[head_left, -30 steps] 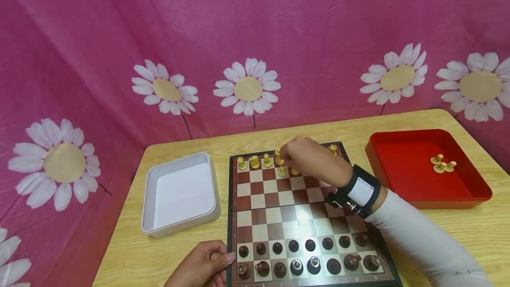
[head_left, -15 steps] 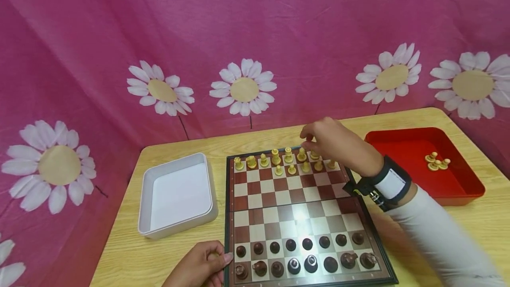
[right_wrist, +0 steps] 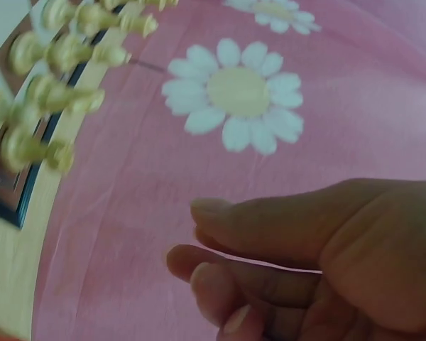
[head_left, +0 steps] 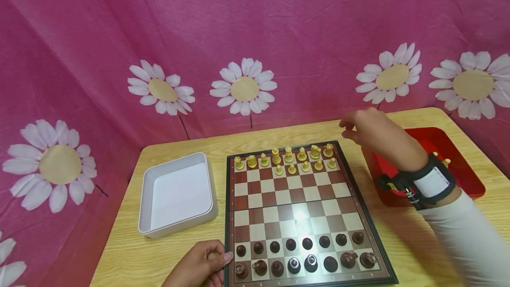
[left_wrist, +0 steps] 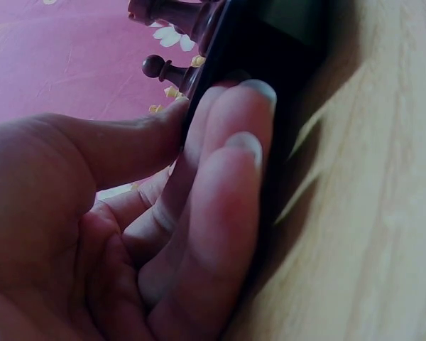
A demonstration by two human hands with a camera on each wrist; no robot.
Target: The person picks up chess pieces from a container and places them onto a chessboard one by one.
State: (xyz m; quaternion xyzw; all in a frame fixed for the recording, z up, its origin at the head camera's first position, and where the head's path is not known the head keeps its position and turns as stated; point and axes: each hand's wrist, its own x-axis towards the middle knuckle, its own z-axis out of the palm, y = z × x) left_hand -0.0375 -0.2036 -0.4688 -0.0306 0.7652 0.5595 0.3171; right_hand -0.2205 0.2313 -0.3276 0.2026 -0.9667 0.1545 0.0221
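Note:
A chessboard (head_left: 275, 198) lies on the table with dark chess pieces (head_left: 294, 265) in two rows on the near side. Cream pieces (head_left: 276, 157) stand at its far side: a full back row and several pawns (head_left: 305, 167) in front, at the middle and right. My left hand (head_left: 201, 262) grips the board's left edge near the front corner; in the left wrist view the thumb (left_wrist: 138, 145) lies on top, the fingers below. Above the table, past the board's far right corner, my right hand (head_left: 380, 136) hovers with loosely bent fingers, nothing in them.
On the right, a red tray (head_left: 472, 180), partly hidden by my right hand and wrist, has cream pawns (head_left: 446, 162) in it. A white tray (head_left: 179, 194) stands left of the board. Behind the table hangs a pink flowered cloth (head_left: 311, 48).
My right hand has moved right, from among the cream pieces to past the board's corner near the red tray. The left hand stays at the board's edge.

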